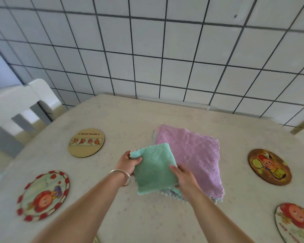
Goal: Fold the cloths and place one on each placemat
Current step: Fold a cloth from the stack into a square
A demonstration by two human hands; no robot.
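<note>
Both hands are on a folded green cloth held just above the desk: left hand pinching its far left corner, right hand gripping the near right edge. Right behind it sits a purple cloth atop a small stack. Round placemats sit out to the sides, carrot one far left, brown one on the right.

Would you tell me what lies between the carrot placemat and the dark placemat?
In the head view, the purple cloth lies between the carrot placemat and the dark placemat.
</note>
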